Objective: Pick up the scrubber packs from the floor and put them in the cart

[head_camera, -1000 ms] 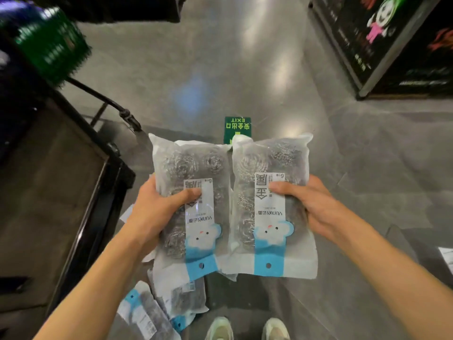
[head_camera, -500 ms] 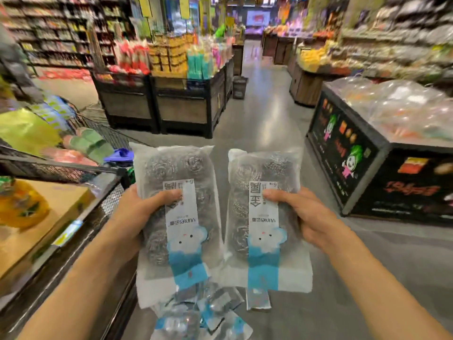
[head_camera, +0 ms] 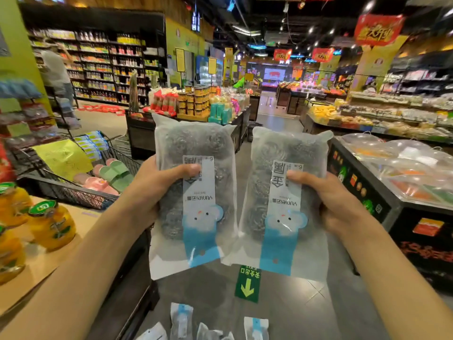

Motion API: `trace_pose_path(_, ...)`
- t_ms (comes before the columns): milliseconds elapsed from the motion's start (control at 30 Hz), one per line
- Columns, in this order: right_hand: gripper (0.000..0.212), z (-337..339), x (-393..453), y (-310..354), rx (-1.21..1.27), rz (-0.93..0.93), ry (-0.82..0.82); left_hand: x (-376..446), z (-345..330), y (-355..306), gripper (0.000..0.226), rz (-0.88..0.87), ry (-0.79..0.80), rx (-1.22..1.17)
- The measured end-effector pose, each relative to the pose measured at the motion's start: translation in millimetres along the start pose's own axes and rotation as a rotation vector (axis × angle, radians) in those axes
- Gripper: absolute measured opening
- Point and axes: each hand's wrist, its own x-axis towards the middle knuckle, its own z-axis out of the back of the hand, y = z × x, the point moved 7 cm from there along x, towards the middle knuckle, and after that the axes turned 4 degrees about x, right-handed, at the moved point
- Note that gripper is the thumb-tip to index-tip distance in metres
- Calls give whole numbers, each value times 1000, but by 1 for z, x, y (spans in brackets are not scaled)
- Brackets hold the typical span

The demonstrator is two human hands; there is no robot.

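Two clear plastic packs of grey steel-wool scrubbers, each with a white and blue label strip, are held upright side by side at chest height over the aisle. The left-hand scrubber pack is grasped by the left hand, thumb laid across the label; the right-hand scrubber pack is grasped likewise by the right hand. Their inner edges overlap near the bottom.

The black wire cart, holding green and pink slippers, is seen at 9 o'clock, its near rim just left of the left wrist. Grey floor lies open at 6 o'clock, bounded at 3 o'clock by a black display bin.

More scrubber packs on the floor are cut off by the bottom edge. The fingers behind both packs are hidden. The background shelving is blurred.
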Motion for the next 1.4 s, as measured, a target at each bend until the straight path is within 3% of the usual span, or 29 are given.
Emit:
trace_pose_path(67,31,-10,6,-3,3,-4,29,-2,10,-2,50,-6,-27,18)
trace_pose_path(300,42,-68,32,-11,-31,-66,241,-36,55,-19,38,-11,-213,57)
trace_pose_path(633,38,-213,7,-53,-31,-244,824,-191,120,-43,44,-44,-747,121)
trace_pose_path(933,33,-335,-142,-105,-28,-371,1301,-414,116,-65,40,-105,-1237,171)
trace_pose_path(1067,45,-383,-237,-114,-80,-402,1512,-525,103,-75,48,-134,-1461,193)
trace_pose_path(1233,17,-441,-379,-122,-93,-425,1707,-664,90,-83,54,-151,-1685,228)
trace_pose_path(1400,20,-486,-531,-133,-129,-463,1908,-809,81,-83,55,-150,-1929,188)
